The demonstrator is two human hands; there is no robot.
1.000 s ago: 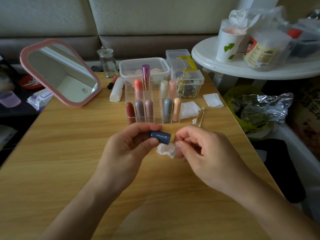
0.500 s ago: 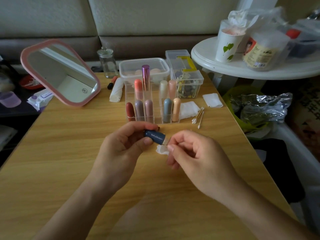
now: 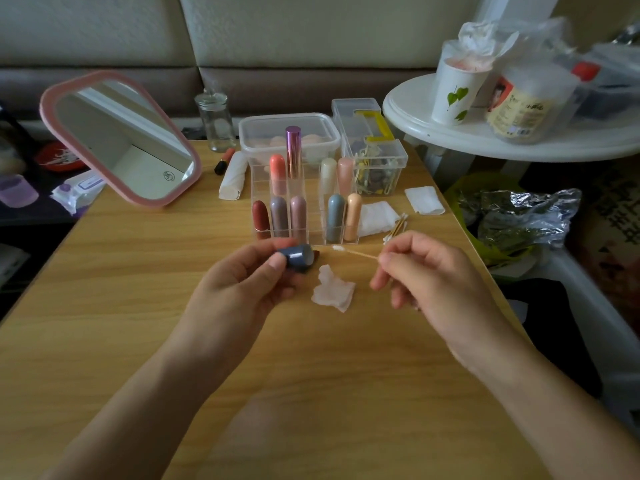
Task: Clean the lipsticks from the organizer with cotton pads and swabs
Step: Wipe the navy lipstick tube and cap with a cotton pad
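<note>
a pale wooden table (image 3: 138,323) stands before a padded sofa back (image 3: 277,46); light is dim. nearest the wearer, the left hand (image 3: 239,289) has fingers and thumb curled round a dark blue lipstick (image 3: 296,257). it is held level above the table with its open end turned right, and a sliver of reddish-brown product shows there. the right hand (image 3: 426,275) pinches a cotton swab (image 3: 353,252) between thumb and forefinger, remaining fingers loosely curled. the swab's white tip points at the lipstick's open end, near but not touching. this presentation suggests detail cleaning of the rim is the step in hand. a crumpled cotton pad (image 3: 334,289) lies on the table between the hands, faintly pink, judged used. beyond it the clear organizer (image 3: 311,233) holds the other lipsticks upright in two rows, with one front slot vacant, probably the held item's place. spare swabs (image 3: 396,230) and fresh pads (image 3: 375,218) lie just beside its right wall, within reach of the working hand. further back are a lidded plastic box (image 3: 289,133), a glass jar (image 3: 215,121) and a pink-framed mirror (image 3: 121,140) leaning at left. a white side table (image 3: 485,136) with a paper cup (image 3: 457,91) stands off to the right.
</note>
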